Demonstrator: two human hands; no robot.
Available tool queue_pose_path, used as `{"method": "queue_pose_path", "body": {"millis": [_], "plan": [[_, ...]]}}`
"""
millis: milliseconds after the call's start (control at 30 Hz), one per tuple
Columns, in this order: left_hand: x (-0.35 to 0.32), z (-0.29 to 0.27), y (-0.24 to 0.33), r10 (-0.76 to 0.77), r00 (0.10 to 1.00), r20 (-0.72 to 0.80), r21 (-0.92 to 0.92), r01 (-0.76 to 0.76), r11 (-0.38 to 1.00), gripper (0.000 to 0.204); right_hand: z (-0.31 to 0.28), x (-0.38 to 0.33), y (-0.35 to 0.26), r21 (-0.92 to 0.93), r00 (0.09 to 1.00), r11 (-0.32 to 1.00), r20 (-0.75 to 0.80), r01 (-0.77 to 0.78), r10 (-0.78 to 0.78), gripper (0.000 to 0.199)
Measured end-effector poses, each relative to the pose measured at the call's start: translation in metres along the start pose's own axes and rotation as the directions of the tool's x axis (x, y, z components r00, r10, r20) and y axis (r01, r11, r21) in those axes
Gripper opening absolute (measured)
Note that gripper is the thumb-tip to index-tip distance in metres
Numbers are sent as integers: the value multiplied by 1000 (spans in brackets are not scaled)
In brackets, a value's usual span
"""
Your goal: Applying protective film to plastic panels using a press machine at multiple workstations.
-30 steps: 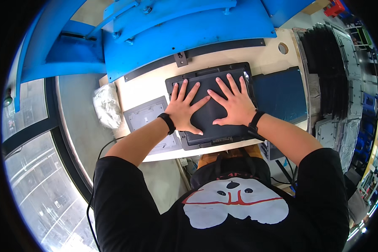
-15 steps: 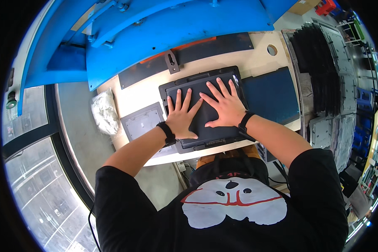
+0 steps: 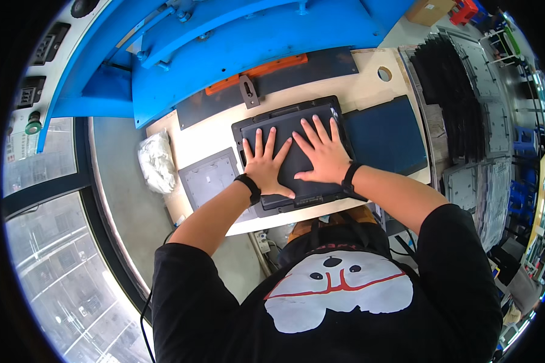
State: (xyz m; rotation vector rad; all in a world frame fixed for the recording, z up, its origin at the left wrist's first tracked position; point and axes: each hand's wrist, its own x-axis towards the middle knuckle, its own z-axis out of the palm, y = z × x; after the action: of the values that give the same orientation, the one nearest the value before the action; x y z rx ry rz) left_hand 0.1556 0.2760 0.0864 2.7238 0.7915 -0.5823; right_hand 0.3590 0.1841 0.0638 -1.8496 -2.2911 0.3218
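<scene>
Both hands lie flat on a black rectangular panel (image 3: 313,189), seated in a chunky black frame (image 3: 284,109) with raised edges. My left hand (image 3: 265,166), fingers spread, rests on the panel's left part, its thumb toward the near edge. Across the right part spreads my right hand (image 3: 326,156), also open, its thumb pointing toward the left hand. Neither hand grips anything. To the left, partly under my left forearm, is a grey flat plate (image 3: 209,178). A dark blue sheet (image 3: 386,136) lies against the frame's right side.
Over the table's far side stands a blue machine (image 3: 254,51), with an orange strip (image 3: 266,68) and a dark slotted bracket (image 3: 248,92) below it. A crumpled clear plastic bag (image 3: 156,162) sits at the left edge. Stacked dark sheets (image 3: 448,97) rise to the right.
The view has shifted slightly, showing more of the orange strip and the machine's control side. Both hands remain spread on the panel; my left thumb has moved slightly right.
</scene>
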Motion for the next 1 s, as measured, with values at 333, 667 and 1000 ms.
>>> {"method": "queue_pose_path", "body": {"millis": [333, 667, 1000], "plan": [[2, -11, 3, -13, 993, 115, 2, 13, 1000, 146, 7, -15, -8, 49, 999, 998, 24, -31, 30, 103], [3, -13, 2, -32, 991, 127, 26, 28, 999, 145, 9, -20, -14, 44, 993, 993, 38, -111, 110, 98], [3, -11, 1, -30, 992, 124, -7, 31, 999, 144, 15, -6, 2, 132, 1000, 991, -5, -14, 15, 108]]}}
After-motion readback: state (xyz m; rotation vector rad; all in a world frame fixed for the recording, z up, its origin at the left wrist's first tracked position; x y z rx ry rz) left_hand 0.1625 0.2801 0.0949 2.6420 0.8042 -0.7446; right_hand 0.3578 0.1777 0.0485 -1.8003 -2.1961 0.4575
